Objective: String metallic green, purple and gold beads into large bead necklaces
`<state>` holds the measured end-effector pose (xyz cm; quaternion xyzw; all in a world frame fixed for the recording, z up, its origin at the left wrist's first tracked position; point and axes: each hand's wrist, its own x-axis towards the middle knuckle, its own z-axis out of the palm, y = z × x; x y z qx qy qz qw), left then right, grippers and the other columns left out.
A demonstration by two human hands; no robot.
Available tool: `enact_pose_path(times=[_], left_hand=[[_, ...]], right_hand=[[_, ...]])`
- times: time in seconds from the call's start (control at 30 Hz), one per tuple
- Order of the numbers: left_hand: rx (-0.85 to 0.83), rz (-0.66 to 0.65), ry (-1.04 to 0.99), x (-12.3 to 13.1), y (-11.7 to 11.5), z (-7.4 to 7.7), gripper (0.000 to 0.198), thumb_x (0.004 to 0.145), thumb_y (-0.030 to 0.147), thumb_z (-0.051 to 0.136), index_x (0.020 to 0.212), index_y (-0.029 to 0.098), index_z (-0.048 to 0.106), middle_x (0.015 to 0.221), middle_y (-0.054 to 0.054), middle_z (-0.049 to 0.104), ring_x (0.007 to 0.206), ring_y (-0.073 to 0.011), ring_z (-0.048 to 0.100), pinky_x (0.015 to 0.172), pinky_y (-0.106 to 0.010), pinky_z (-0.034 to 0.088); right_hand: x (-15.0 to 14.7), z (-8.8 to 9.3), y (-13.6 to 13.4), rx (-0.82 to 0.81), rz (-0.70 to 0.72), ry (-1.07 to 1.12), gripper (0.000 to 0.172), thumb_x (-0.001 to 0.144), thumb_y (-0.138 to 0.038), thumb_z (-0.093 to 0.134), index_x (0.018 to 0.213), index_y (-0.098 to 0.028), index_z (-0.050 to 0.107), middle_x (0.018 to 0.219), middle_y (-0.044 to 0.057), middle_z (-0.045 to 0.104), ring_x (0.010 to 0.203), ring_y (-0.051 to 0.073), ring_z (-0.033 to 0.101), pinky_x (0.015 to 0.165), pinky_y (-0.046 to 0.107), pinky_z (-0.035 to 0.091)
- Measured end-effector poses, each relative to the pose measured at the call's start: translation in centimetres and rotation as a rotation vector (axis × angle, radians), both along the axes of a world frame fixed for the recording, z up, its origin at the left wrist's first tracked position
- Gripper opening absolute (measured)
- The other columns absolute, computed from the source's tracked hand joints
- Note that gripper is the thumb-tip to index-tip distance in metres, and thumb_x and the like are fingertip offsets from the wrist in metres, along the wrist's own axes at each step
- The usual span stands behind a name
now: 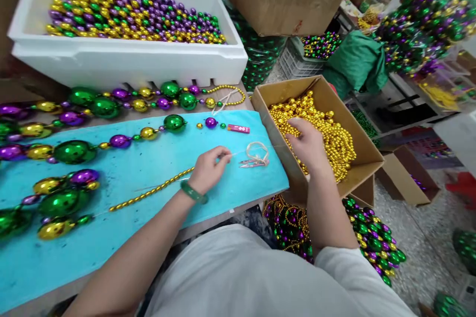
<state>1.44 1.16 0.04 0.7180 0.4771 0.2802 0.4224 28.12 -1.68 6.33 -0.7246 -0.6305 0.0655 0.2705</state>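
My left hand (211,168), with a green bangle (194,193) at its wrist, pinches a thin pale thread (241,151) above the blue sheet. A strand of small gold beads (150,190) runs from under this hand to larger green, gold and purple beads (63,203) on the left. Rightward, the thread stretches in a faint straight line to my right hand (310,146), whose fingers are curled over the cardboard box (351,185) of gold bead strings (336,138). The thread's end at the right fingers is too fine to see clearly.
On the blue sheet (223,198) lie a looped cord with small snips (255,162), a red lighter-like piece (238,129) and big-bead strands (74,151). A white foam box (148,62) of mixed beads stands behind. More bead bundles (375,237) lie on the floor at right.
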Motion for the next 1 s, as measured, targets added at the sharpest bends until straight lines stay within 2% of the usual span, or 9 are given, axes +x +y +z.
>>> enact_pose_path(times=[0.07,0.17,0.27,0.37,0.5,0.6,0.67,0.83,1.0], left_hand=[[0.010,-0.004,-0.042,0.8,-0.2,0.0,0.015,0.083,0.030,0.051,0.081,0.020,0.062,0.074,0.001,0.067,0.073,-0.0146,0.060,0.068,-0.025,0.044],[0.031,0.002,-0.070,1.3,-0.7,-0.1,0.013,0.083,0.021,0.052,0.082,0.020,0.064,0.078,0.001,0.068,0.075,-0.0139,0.061,0.072,-0.026,0.045],[0.067,0.031,-0.037,0.3,-1.4,-0.3,0.012,0.085,0.020,0.054,0.082,0.019,0.066,0.083,0.000,0.070,0.080,-0.0147,0.063,0.076,-0.027,0.046],[0.176,0.044,0.062,-3.2,-2.4,-0.2,0.015,0.088,0.022,0.053,0.085,0.019,0.067,0.089,-0.003,0.071,0.087,-0.0164,0.063,0.082,-0.030,0.047],[0.344,0.177,0.352,-11.6,-4.7,0.1,0.020,0.090,0.021,0.049,0.093,0.018,0.069,0.095,-0.007,0.070,0.095,-0.0207,0.060,0.089,-0.038,0.045],[0.346,0.293,0.614,-18.1,-6.5,0.1,0.023,0.089,0.020,0.047,0.095,0.019,0.070,0.100,-0.008,0.069,0.099,-0.0244,0.057,0.088,-0.042,0.044],[0.320,0.310,0.757,-20.9,-7.5,-0.3,0.024,0.088,0.020,0.047,0.095,0.020,0.070,0.103,-0.008,0.069,0.104,-0.0274,0.055,0.087,-0.045,0.043],[0.320,0.288,0.907,-22.6,-8.3,-1.5,0.024,0.087,0.022,0.047,0.096,0.020,0.070,0.108,-0.008,0.068,0.111,-0.0305,0.052,0.091,-0.048,0.037],[0.342,0.275,0.896,-23.0,-8.2,-2.3,0.024,0.089,0.026,0.046,0.089,0.019,0.070,0.101,-0.008,0.070,0.103,-0.0292,0.057,0.086,-0.045,0.037]], right_hand=[[-4.5,-1.4,0.1,-0.100,0.319,0.216,0.042,0.077,-0.023,0.058,0.118,-0.024,0.064,0.119,0.006,0.066,0.104,0.022,0.061,0.082,0.035,0.051],[-9.2,-3.2,0.1,-0.220,0.443,0.291,0.030,0.078,-0.027,0.060,0.105,-0.019,0.070,0.088,0.005,0.072,0.075,0.017,0.063,0.066,0.028,0.048],[-10.5,-4.4,0.3,-0.309,0.426,0.207,0.021,0.079,-0.034,0.060,0.084,-0.018,0.072,0.064,0.002,0.066,0.058,0.014,0.055,0.056,0.026,0.039],[-9.7,-5.3,0.6,-0.403,0.406,0.033,0.017,0.078,-0.033,0.059,0.075,-0.020,0.072,0.064,0.002,0.066,0.057,0.015,0.055,0.054,0.027,0.035],[-7.8,-6.6,0.9,-0.539,0.308,-0.137,0.020,0.076,-0.041,0.062,0.079,-0.027,0.074,0.065,0.001,0.068,0.059,0.018,0.057,0.051,0.027,0.033],[-7.0,-7.6,0.8,-0.605,0.256,-0.132,0.025,0.074,-0.048,0.062,0.083,-0.029,0.076,0.069,0.002,0.070,0.063,0.020,0.060,0.051,0.027,0.035],[-7.0,-8.0,0.7,-0.598,0.234,-0.118,0.025,0.075,-0.046,0.060,0.084,-0.028,0.075,0.072,0.003,0.070,0.065,0.021,0.061,0.053,0.029,0.037],[-8.0,-8.1,0.4,-0.440,0.311,0.033,0.021,0.074,-0.036,0.055,0.075,-0.022,0.070,0.082,0.004,0.070,0.072,0.019,0.061,0.065,0.030,0.043],[-9.0,-8.1,-0.3,-0.452,0.169,0.124,0.018,0.070,-0.031,0.053,0.070,-0.019,0.067,0.061,0.002,0.062,0.057,0.016,0.052,0.056,0.028,0.037]])
